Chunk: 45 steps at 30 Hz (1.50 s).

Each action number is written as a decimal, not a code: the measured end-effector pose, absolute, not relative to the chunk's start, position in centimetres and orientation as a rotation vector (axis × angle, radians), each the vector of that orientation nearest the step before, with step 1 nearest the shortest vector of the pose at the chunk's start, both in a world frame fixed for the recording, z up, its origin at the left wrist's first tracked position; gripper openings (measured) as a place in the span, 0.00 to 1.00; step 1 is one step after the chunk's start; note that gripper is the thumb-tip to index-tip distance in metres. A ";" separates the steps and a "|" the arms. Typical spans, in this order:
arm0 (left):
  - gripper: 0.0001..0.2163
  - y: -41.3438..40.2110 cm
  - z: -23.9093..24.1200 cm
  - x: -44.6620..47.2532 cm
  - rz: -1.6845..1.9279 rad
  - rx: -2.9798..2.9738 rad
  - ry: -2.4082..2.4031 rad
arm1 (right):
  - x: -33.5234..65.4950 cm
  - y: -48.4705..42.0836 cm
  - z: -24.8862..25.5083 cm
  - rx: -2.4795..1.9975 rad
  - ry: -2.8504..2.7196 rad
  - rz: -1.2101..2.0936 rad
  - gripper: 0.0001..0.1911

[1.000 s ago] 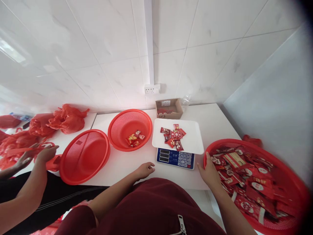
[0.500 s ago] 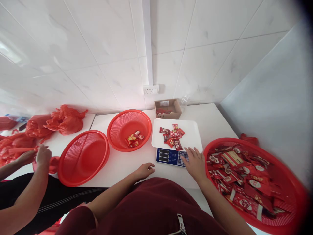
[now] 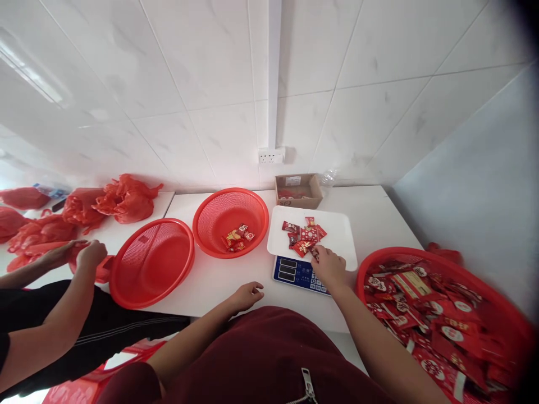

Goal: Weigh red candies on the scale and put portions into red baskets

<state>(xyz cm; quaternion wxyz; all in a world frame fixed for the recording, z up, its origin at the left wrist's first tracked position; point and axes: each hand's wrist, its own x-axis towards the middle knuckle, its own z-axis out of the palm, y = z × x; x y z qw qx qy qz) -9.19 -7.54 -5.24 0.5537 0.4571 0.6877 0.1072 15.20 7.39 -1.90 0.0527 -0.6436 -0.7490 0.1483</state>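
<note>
My right hand [image 3: 330,266] reaches over the front of the scale's white tray [image 3: 337,227], its fingertips closed on a small dark red candy packet [image 3: 314,252]. Several other small red wrapped candies [image 3: 309,233] lie in a loose cluster on the tray beside it. Below the tray shows the scale's blue panel [image 3: 288,269], its keypad partly covered by my hand. My left hand [image 3: 248,295] rests near the table's front edge with loosely curled fingers, thumb apart, and holds nothing.
At right, a large red basket [image 3: 379,255] is heaped with red packets. Two red baskets stand left of the scale: one [image 3: 206,216] holds a few candies, the other [image 3: 126,264] is nearer. A cardboard box [image 3: 300,191] sits behind. A co-worker's hands [image 3: 90,255] handle red bags at far left.
My right hand has moved from the scale's keypad inward to the candies and closed on one packet. My left hand has stayed about where it was. The view has shifted slightly.
</note>
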 end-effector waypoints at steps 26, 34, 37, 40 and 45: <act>0.13 -3.6 -1.2 -13.9 0.686 1.601 2.040 | 24.9 1.8 -8.7 -1.952 -1.777 0.598 0.41; 0.38 -3.3 0.7 -21.0 0.327 1.076 2.771 | 25.7 2.0 -9.3 -1.918 -1.721 0.637 0.40; 0.44 -2.9 0.7 -23.1 0.264 0.683 2.701 | 25.6 2.1 -9.1 -1.923 -1.704 0.680 0.42; 0.45 -2.3 0.5 -24.6 0.274 0.596 2.630 | 25.7 2.2 -8.9 -1.927 -1.682 0.720 0.43; 0.42 -0.7 0.1 -26.6 0.275 0.592 2.603 | 25.9 2.4 -8.8 -1.938 -1.673 0.761 0.45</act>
